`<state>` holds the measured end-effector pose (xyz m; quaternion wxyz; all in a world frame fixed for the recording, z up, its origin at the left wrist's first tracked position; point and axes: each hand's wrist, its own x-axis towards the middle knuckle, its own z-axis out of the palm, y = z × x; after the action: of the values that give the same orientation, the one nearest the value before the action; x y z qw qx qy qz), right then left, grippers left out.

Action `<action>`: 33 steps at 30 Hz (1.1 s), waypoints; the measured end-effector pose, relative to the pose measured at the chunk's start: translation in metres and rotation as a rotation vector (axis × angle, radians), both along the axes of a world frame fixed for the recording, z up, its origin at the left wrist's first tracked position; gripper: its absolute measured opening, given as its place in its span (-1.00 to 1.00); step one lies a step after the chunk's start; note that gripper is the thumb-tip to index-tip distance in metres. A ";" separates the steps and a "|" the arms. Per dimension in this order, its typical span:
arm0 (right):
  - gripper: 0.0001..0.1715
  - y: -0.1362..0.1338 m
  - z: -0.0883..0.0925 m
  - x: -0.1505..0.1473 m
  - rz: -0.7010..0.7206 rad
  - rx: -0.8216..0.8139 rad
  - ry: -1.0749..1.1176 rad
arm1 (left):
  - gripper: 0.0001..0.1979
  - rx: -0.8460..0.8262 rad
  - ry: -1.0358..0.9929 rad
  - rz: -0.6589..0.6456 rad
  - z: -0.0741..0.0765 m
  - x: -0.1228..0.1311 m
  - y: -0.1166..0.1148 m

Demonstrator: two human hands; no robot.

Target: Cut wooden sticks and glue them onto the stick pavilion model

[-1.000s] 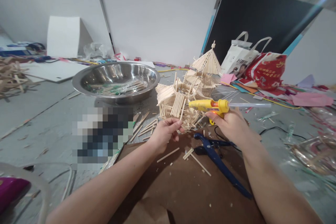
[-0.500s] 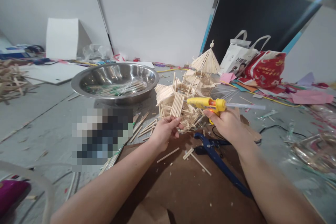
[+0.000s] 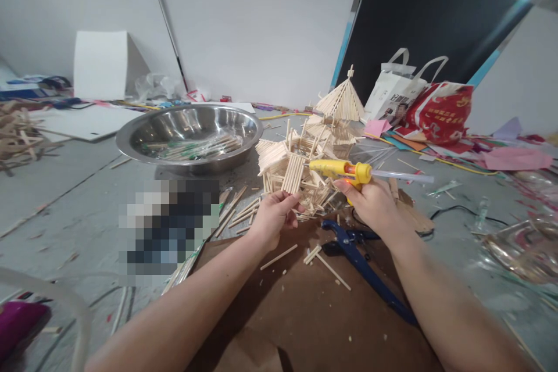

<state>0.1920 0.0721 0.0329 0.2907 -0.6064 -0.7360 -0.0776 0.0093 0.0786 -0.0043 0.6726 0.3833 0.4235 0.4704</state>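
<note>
Between the thumb and fingers of my left hand (image 3: 279, 212) is the lower end of a small panel of wooden sticks (image 3: 294, 174). The panel stands against a model building of sticks (image 3: 311, 145); whether it is joined there I cannot tell. My right hand (image 3: 374, 200) is wrapped round a yellow glue gun (image 3: 337, 171), its nozzle pointing left at the panel's right side. A clear glue stick (image 3: 403, 176) juts from the gun's back end. Behind the model rises a pointed stick roof (image 3: 342, 99). Blue-handled cutters (image 3: 370, 276) lie below my right hand.
A steel basin (image 3: 192, 133) with bagged sticks stands at the left. Loose sticks (image 3: 244, 215) lie left of the model. Cut bits rest on the brown board (image 3: 270, 302). A red bag (image 3: 444, 113) and coloured paper (image 3: 518, 158) are at the right, near a black cord (image 3: 462, 210).
The glue gun and my right hand have shifted very slightly left. My left hand keeps its hold on the stick panel. The whole view has drifted a little.
</note>
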 end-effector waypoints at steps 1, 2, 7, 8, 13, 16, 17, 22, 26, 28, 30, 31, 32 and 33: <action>-0.47 0.000 0.000 0.000 -0.003 0.004 -0.001 | -0.75 0.003 -0.003 -0.001 -0.001 0.000 0.000; -0.46 0.000 -0.001 0.000 -0.007 0.006 -0.002 | -0.75 0.005 -0.007 -0.003 -0.001 0.000 0.001; -0.46 0.001 -0.001 0.001 -0.011 -0.010 0.008 | -0.75 0.054 -0.012 -0.014 -0.007 0.001 0.003; -0.46 0.001 -0.001 0.001 -0.010 -0.010 0.010 | -0.75 0.060 -0.009 -0.013 -0.008 0.001 0.003; -0.46 0.002 -0.002 0.001 -0.016 0.007 0.006 | -0.74 0.037 0.010 0.000 -0.007 0.002 0.003; -0.46 0.002 -0.002 0.001 -0.017 0.006 0.008 | -0.72 0.030 0.034 0.009 -0.006 0.003 0.002; -0.46 0.002 -0.003 0.001 -0.016 0.010 0.008 | -0.72 0.026 0.044 0.012 -0.006 0.003 0.001; -0.47 0.002 -0.002 0.002 -0.009 0.022 0.005 | -0.68 0.033 0.071 -0.003 -0.007 0.002 0.001; -0.46 0.002 -0.001 0.002 -0.002 0.010 0.016 | -0.68 0.044 0.101 -0.025 -0.008 0.000 0.001; -0.46 0.002 -0.001 0.002 -0.006 0.005 0.013 | -0.69 0.041 0.116 -0.017 -0.008 0.000 0.001; -0.46 0.002 0.000 0.002 -0.007 0.003 0.006 | -0.69 0.049 0.129 -0.009 -0.009 -0.001 0.002; -0.46 0.001 0.000 0.002 -0.006 0.003 0.005 | -0.69 0.055 0.134 -0.005 -0.009 -0.001 0.002; -0.46 0.001 0.000 0.002 -0.005 0.002 0.004 | -0.70 0.059 0.139 -0.003 -0.009 -0.001 0.002; -0.46 0.001 0.000 0.002 -0.004 0.003 0.003 | -0.70 0.062 0.142 -0.003 -0.009 -0.001 0.003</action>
<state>0.1943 0.0733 0.0334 0.2925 -0.6076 -0.7343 -0.0781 0.0088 0.0811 -0.0135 0.6293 0.4369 0.4548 0.4542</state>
